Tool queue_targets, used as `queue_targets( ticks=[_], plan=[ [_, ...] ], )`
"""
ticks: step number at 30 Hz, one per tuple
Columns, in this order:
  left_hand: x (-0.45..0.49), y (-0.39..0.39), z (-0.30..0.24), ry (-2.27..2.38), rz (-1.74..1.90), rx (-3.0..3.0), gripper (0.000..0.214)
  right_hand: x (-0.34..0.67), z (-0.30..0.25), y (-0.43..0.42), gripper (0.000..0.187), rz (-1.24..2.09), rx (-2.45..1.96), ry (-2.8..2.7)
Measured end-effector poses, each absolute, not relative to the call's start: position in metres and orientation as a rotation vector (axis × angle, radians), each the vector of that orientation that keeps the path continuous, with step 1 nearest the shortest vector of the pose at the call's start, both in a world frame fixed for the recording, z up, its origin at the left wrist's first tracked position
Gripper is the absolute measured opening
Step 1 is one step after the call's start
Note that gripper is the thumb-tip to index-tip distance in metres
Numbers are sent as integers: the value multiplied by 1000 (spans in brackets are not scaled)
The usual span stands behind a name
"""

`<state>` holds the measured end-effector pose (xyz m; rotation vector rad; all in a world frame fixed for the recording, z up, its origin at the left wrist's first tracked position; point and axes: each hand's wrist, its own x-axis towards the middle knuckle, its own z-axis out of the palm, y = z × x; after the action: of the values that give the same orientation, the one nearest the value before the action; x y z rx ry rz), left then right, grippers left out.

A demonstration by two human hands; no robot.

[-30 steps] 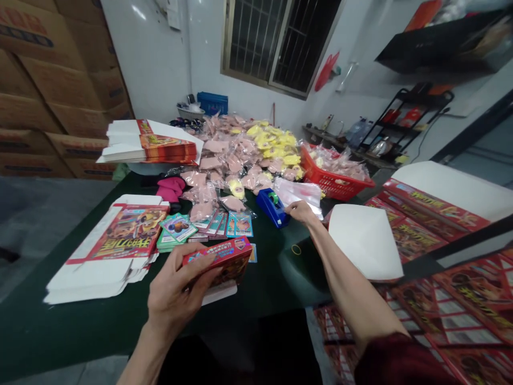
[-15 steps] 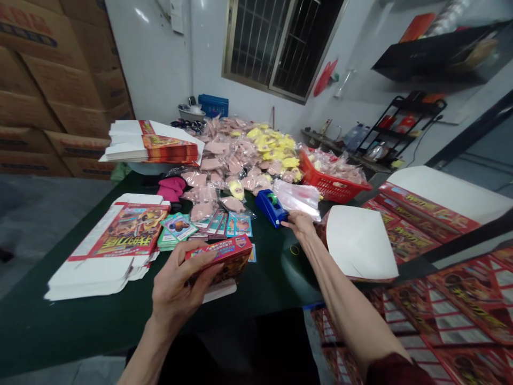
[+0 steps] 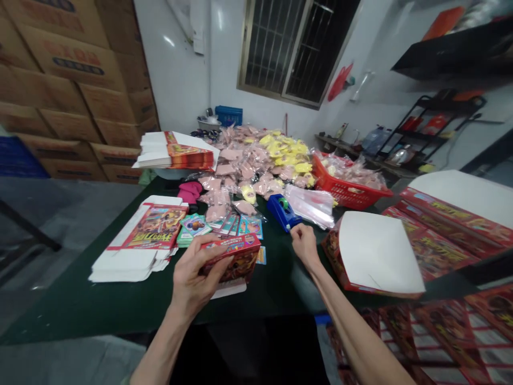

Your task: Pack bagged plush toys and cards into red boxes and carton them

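Observation:
My left hand (image 3: 192, 278) is closed around a small red printed carton (image 3: 240, 259), held over the front of the table with a white flap showing below it. My right hand (image 3: 305, 245) is curled with fingers pressed together at the near end of a blue tape dispenser (image 3: 281, 214); whatever they pinch is hidden. A green roll sits in the dispenser. Beyond the carton lie picture cards (image 3: 195, 226), and to their left a stack of flattened red and white cartons (image 3: 154, 227). Clear plastic bags (image 3: 310, 206) rest beside the dispenser.
Bagged pink and yellow pieces (image 3: 248, 166) are heaped at the back beside a red basket (image 3: 348, 187). An open carton with a white flap (image 3: 380, 251) stands right of my right hand. More flat cartons (image 3: 172, 152) sit back left; brown boxes (image 3: 80, 80) line the wall.
The view has swung left, so things appear shifted right. My right hand's fingers, stretched to the dispenser's end before, are now curled in there. My left hand still holds the carton.

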<state>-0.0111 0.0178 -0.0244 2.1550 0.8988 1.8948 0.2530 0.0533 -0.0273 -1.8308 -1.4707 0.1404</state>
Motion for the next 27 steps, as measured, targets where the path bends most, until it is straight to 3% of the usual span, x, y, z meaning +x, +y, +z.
queue_targets(
  ticks=[7,10,12,27],
  plan=[
    [-7,10,-25,994,1895,2104,27,150,40,-33,13,817,-1107,-1346],
    [-4,7,-27,1094,1898,2018,37,124,38,-40,58,920,-1018,-1113],
    [-3,5,-29,1124,1908,2005,40,115,30,-38,67,935,-1016,-1024],
    [-13,9,-15,930,1770,2425,39,105,13,-29,57,991,-1060,-870]
  ],
)
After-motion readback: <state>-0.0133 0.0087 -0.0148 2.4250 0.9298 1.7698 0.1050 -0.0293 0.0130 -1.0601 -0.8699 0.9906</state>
